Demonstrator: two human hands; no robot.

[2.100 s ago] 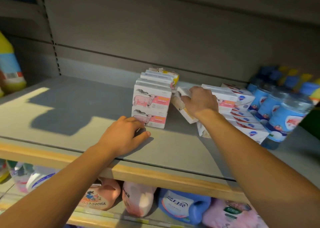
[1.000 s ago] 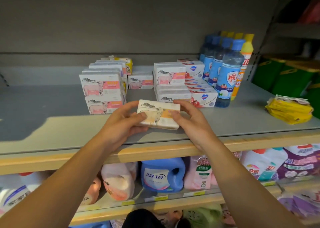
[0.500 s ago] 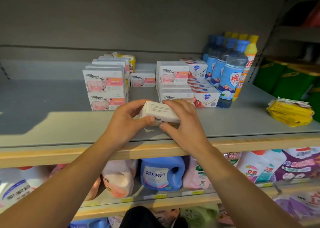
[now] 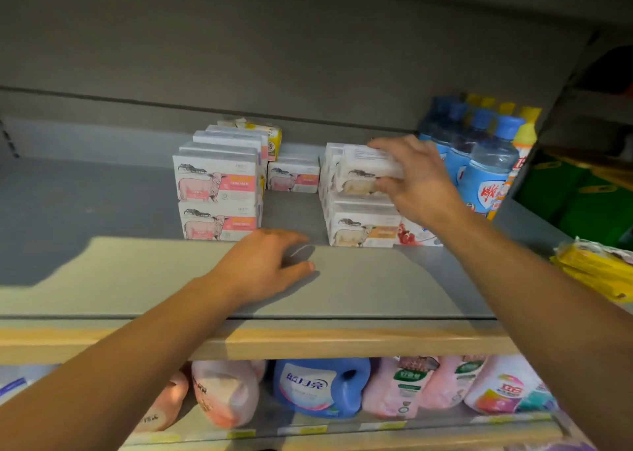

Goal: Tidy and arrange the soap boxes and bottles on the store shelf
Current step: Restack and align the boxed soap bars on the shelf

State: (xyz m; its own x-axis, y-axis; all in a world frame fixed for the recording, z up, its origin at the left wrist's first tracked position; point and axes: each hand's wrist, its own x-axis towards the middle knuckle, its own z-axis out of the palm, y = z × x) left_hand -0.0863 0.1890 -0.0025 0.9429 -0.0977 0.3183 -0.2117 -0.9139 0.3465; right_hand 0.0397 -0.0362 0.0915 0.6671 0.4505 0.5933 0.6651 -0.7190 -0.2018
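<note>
My right hand (image 4: pixel 416 179) grips a white soap box with an orange sheep print (image 4: pixel 363 173) and holds it on top of the right stack of soap boxes (image 4: pixel 363 227). My left hand (image 4: pixel 265 267) rests on the grey shelf (image 4: pixel 376 286) with loosely bent fingers, holding nothing. A stack of pink sheep soap boxes (image 4: pixel 217 197) stands to the left, with one single pink box (image 4: pixel 293 178) behind the gap. Blue-capped bottles (image 4: pixel 486 173) stand to the right of the held box.
A yellow-labelled box (image 4: pixel 272 138) sits at the back behind the pink stack. Yellow packets (image 4: pixel 596 269) lie at the shelf's right end. Detergent jugs and pouches (image 4: pixel 322 385) fill the shelf below. The left part of the grey shelf is bare.
Both hands held the orange sheep box near the shelf's front edge. Now my right hand alone has carried it back onto the right stack, and my left hand has dropped to the shelf.
</note>
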